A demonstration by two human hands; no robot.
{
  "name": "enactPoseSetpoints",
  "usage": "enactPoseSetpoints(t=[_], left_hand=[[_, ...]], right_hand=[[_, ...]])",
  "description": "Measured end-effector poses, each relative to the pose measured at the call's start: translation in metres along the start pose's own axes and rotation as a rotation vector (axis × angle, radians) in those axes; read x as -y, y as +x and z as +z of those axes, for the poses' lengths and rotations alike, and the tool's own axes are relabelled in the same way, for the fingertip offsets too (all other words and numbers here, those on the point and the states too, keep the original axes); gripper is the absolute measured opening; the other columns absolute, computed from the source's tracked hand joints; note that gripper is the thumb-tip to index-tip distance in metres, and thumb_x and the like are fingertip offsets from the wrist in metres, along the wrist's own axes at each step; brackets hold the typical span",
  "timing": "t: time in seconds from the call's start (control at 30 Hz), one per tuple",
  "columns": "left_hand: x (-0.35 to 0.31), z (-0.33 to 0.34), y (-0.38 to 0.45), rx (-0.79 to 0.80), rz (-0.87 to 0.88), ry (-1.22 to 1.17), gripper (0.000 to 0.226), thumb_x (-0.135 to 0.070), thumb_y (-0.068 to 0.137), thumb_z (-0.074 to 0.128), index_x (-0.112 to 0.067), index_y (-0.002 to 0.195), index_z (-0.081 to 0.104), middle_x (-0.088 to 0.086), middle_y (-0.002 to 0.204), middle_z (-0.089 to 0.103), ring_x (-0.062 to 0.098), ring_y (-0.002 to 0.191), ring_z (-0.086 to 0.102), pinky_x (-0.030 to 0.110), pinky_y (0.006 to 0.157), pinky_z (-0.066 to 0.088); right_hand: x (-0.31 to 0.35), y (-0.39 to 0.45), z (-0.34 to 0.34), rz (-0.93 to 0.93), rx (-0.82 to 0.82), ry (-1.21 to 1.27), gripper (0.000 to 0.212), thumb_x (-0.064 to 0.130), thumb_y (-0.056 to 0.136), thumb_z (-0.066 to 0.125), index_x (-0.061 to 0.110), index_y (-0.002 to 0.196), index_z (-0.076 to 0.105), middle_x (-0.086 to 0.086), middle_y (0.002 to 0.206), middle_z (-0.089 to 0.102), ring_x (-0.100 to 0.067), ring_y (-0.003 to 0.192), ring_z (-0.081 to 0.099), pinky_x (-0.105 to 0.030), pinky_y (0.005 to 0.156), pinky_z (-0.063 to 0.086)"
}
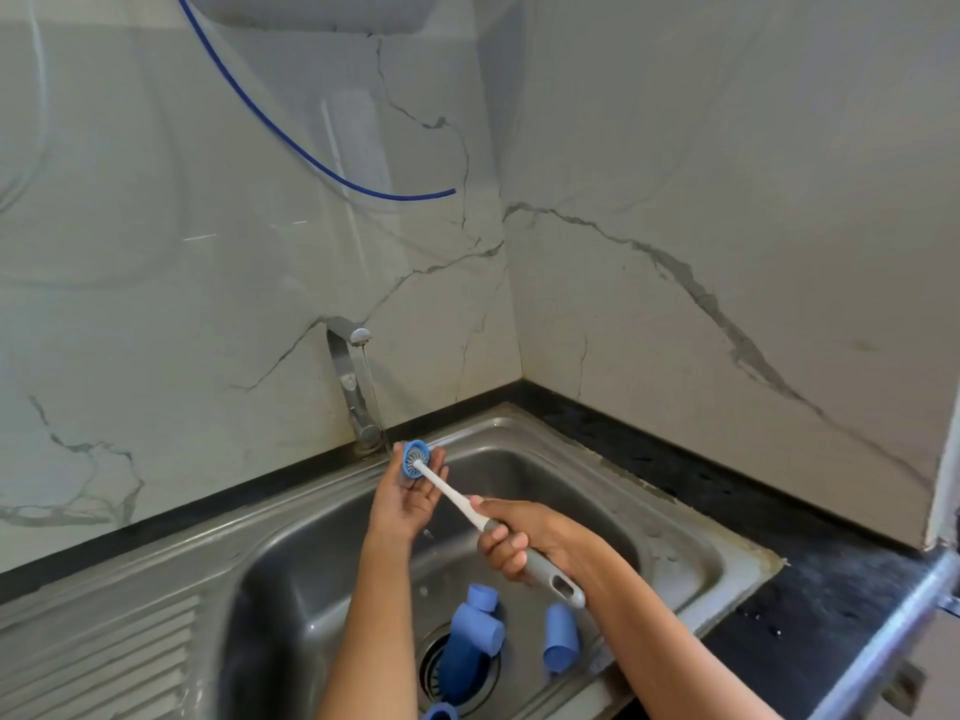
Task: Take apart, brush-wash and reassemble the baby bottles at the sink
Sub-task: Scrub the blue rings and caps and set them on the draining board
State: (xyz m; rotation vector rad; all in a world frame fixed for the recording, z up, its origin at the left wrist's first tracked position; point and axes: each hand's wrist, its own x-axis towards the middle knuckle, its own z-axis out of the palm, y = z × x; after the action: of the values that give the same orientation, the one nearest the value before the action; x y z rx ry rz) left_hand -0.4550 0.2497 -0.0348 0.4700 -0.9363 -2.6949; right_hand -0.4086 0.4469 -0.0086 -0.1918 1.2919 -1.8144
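My left hand is raised over the sink with its palm turned up, and a small blue bottle ring rests against its fingertips under a thin stream of tap water. My right hand grips the grey handle of a white bottle brush, whose bristled tip is pushed into the ring. In the sink basin lie a blue bottle body over the drain, a blue cap to its right, and another blue piece at the lower edge.
The steel sink has a ribbed drainboard on the left. A tap stands at the back, running. Dark wet countertop lies to the right, with marble walls behind. A metal bar crosses the lower right corner.
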Motion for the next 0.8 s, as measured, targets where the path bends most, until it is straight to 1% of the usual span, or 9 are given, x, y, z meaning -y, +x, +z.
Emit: enactPoseSetpoints(t=[0.1, 0.2, 0.23, 0.3, 0.37, 0.47, 0.53, 0.67, 0.8], left_hand=[[0.002, 0.005, 0.001, -0.144, 0.077, 0.155, 0.030, -0.025, 0.085, 0.068, -0.005, 0.105, 0.057, 0.014, 0.082, 0.068, 0.022, 0.070, 0.068, 0.035, 0.078, 0.054], [0.002, 0.002, 0.000, -0.314, 0.126, 0.202, 0.036, -0.029, 0.081, 0.074, -0.002, 0.097, 0.056, 0.016, 0.082, 0.066, 0.023, 0.066, 0.066, 0.036, 0.074, 0.055], [0.001, -0.001, -0.002, -0.313, 0.108, 0.192, 0.037, -0.031, 0.083, 0.072, -0.002, 0.098, 0.056, 0.016, 0.077, 0.066, 0.023, 0.059, 0.067, 0.037, 0.071, 0.055], [-0.001, -0.005, -0.008, -0.273, 0.023, 0.114, 0.040, -0.035, 0.089, 0.064, -0.001, 0.109, 0.054, 0.018, 0.075, 0.064, 0.024, 0.044, 0.065, 0.038, 0.063, 0.057], [-0.004, -0.008, -0.011, -0.252, -0.030, -0.001, 0.049, -0.035, 0.091, 0.060, 0.002, 0.122, 0.052, 0.022, 0.078, 0.062, 0.026, 0.041, 0.064, 0.033, 0.046, 0.056], [-0.004, -0.008, -0.015, -0.264, -0.013, -0.132, 0.056, -0.033, 0.090, 0.063, 0.004, 0.130, 0.048, 0.023, 0.070, 0.065, 0.027, 0.041, 0.064, 0.031, 0.036, 0.052], [-0.002, -0.005, -0.020, -0.305, 0.070, -0.129, 0.054, -0.030, 0.086, 0.068, 0.003, 0.125, 0.051, 0.018, 0.080, 0.064, 0.024, 0.045, 0.066, 0.030, 0.039, 0.053], [0.003, -0.007, -0.025, -0.463, 0.191, -0.032, 0.045, -0.024, 0.081, 0.075, 0.003, 0.107, 0.051, 0.023, 0.097, 0.062, 0.023, 0.062, 0.063, 0.030, 0.055, 0.056], [0.007, -0.007, -0.027, -0.420, 0.123, -0.076, 0.061, -0.038, 0.085, 0.068, 0.004, 0.126, 0.049, 0.020, 0.104, 0.064, 0.022, 0.068, 0.066, 0.028, 0.049, 0.058]], right_hand=[[-0.012, 0.003, 0.002, -0.276, -0.235, -0.758, 0.039, 0.025, 0.100, 0.047, 0.032, 0.138, 0.049, -0.001, 0.066, 0.047, -0.008, 0.048, 0.042, -0.018, 0.042, 0.037], [-0.012, 0.009, -0.002, -0.414, -0.402, -1.418, 0.049, 0.021, 0.097, 0.047, 0.035, 0.144, 0.043, -0.006, 0.091, 0.057, -0.020, 0.072, 0.055, -0.029, 0.061, 0.043], [-0.012, 0.010, -0.003, -0.410, -0.391, -1.453, 0.049, 0.020, 0.097, 0.046, 0.036, 0.143, 0.042, -0.006, 0.091, 0.056, -0.020, 0.071, 0.054, -0.030, 0.061, 0.043], [-0.012, 0.007, -0.003, -0.359, -0.261, -1.187, 0.045, 0.021, 0.097, 0.048, 0.036, 0.139, 0.048, -0.004, 0.076, 0.052, -0.014, 0.056, 0.046, -0.027, 0.049, 0.041], [-0.012, 0.002, -0.004, -0.243, -0.145, -0.801, 0.037, 0.025, 0.098, 0.050, 0.033, 0.134, 0.053, -0.002, 0.062, 0.045, -0.008, 0.042, 0.036, -0.020, 0.038, 0.034], [-0.005, -0.001, -0.003, -0.129, -0.068, -0.584, 0.031, 0.028, 0.100, 0.049, 0.033, 0.130, 0.055, -0.001, 0.058, 0.039, -0.005, 0.038, 0.031, -0.015, 0.035, 0.030], [-0.005, -0.002, 0.000, -0.154, -0.071, -0.661, 0.032, 0.028, 0.100, 0.050, 0.033, 0.131, 0.055, -0.001, 0.057, 0.039, -0.005, 0.038, 0.031, -0.016, 0.035, 0.030], [-0.008, -0.004, -0.001, -0.300, -0.194, -1.142, 0.042, 0.021, 0.096, 0.050, 0.036, 0.135, 0.053, -0.001, 0.068, 0.049, -0.011, 0.050, 0.041, -0.021, 0.042, 0.037], [-0.005, -0.006, -0.006, -0.332, -0.225, -1.255, 0.045, 0.018, 0.096, 0.051, 0.035, 0.137, 0.051, -0.001, 0.075, 0.053, -0.012, 0.055, 0.043, -0.021, 0.047, 0.041]])
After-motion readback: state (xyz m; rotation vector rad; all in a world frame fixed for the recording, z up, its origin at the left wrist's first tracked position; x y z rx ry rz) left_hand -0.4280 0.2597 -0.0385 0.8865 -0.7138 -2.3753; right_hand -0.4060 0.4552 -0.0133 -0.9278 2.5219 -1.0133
